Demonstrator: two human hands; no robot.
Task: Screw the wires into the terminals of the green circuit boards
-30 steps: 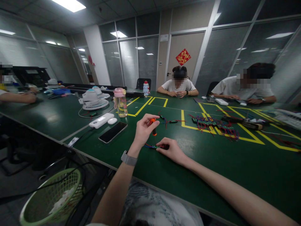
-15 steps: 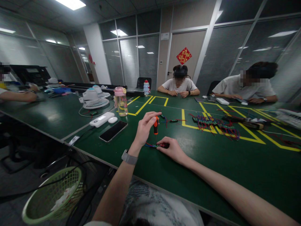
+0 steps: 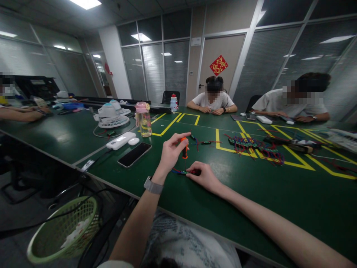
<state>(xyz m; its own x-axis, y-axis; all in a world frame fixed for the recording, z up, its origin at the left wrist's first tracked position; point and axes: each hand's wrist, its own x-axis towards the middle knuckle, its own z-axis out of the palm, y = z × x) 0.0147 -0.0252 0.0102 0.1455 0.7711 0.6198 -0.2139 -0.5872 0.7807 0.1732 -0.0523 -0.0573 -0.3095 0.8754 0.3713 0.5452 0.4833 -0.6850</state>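
My left hand [image 3: 170, 153] pinches a small orange-handled screwdriver [image 3: 184, 148], held upright with its tip down over a small wired circuit piece [image 3: 182, 172] on the green table [image 3: 173, 201]. My right hand [image 3: 205, 175] lies on the table with its fingers pressed on that piece, holding it in place. Red and blue wires stick out of the piece to the left. A grey watch sits on my left wrist.
A black phone [image 3: 134, 154], a white power bank [image 3: 121, 141], a pink-capped bottle [image 3: 143, 119] and a small fan [image 3: 110, 116] stand to the left. A heap of wired parts [image 3: 255, 147] lies at the right. Other people sit across and at the left. A green basket [image 3: 65, 232] stands below.
My left hand has turned the screwdriver a little between its fingers; the view has shifted slightly. My right hand stays on the piece.
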